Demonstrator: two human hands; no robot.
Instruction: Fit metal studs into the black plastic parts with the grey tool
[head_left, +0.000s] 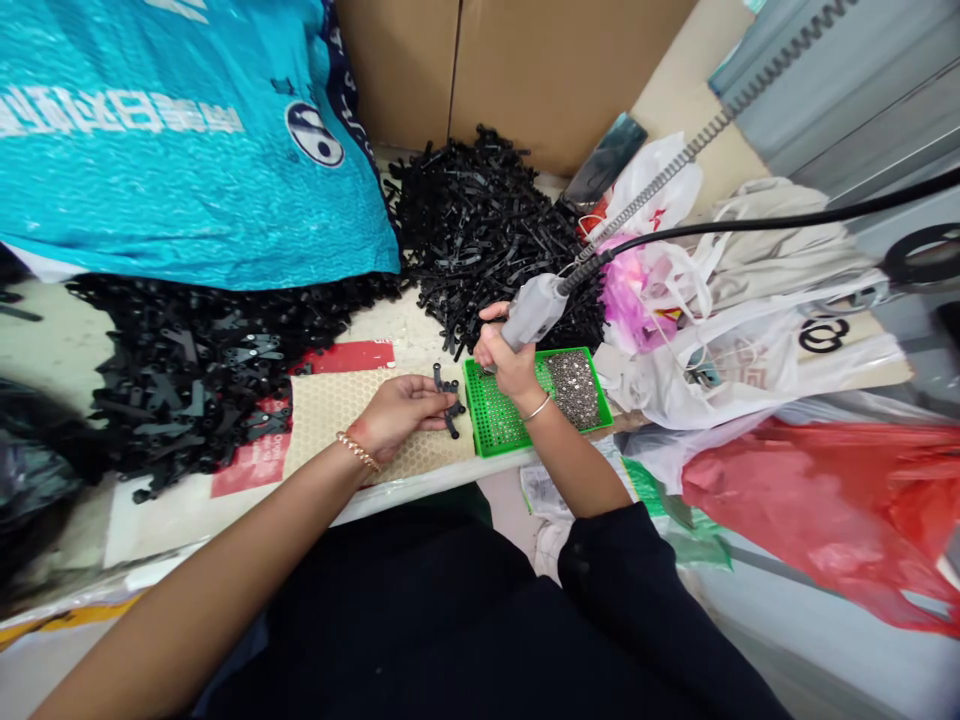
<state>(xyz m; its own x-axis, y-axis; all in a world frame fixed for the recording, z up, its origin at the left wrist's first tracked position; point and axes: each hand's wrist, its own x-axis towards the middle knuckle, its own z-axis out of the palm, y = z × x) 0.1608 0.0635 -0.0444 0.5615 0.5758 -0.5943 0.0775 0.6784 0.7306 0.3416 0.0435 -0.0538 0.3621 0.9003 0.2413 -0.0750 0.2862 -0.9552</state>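
Between the thumb and fingers of my left hand [405,410] is a black plastic part [450,408] with short arms, held above a tan textured mat [322,410]. My right hand [514,360] grips a grey electric screwdriver [534,312], tilted with its cable end up to the right. The screwdriver's tip is hidden by the hand. Just below my right hand lies a green tray [491,440]. Small metal screws [576,390] are heaped in its right part, and its left part is a perforated grid with pieces in some holes.
Loose black parts [480,220] are piled at the back, with more black parts [195,380] at left below a blue sack [187,150]. A black cable [750,222] and coiled cord [720,125] run to the upper right. Plastic bags [675,360] crowd the right side.
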